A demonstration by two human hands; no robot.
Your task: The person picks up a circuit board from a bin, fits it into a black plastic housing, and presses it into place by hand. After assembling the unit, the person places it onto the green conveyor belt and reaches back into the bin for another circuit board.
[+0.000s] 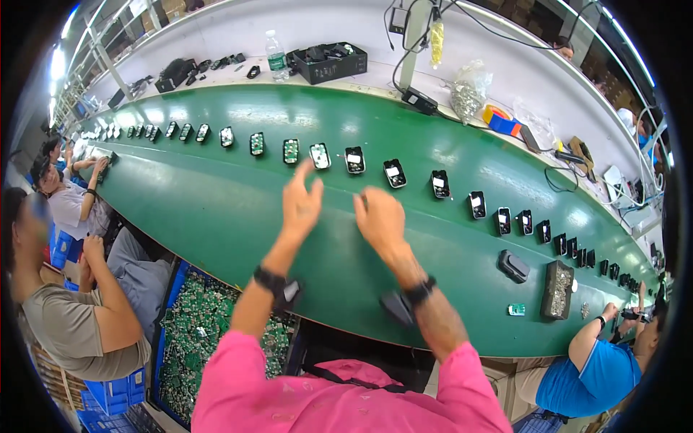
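Observation:
My left hand point(300, 205) reaches over the green table, thumb apart from the stretched fingers, and nothing shows in it. Its fingertips are just short of a small black casing with a white and green board point(320, 156), one of a long row. To the right, my right hand point(383, 222) hangs above the table with its fingers curled in; whatever they may hold is hidden. Beyond it stand a black casing with a white patch point(354, 160) and a similar casing point(395, 173). Left of these lies a casing with a green board point(291, 151).
Below the table's left edge is a bin of green circuit boards point(198, 328). A dark tray of small metal parts point(557, 290), a black case point(513, 266) and a green board point(516, 309) lie right. A bottle point(276, 56) stands on the back ledge. People sit at both sides.

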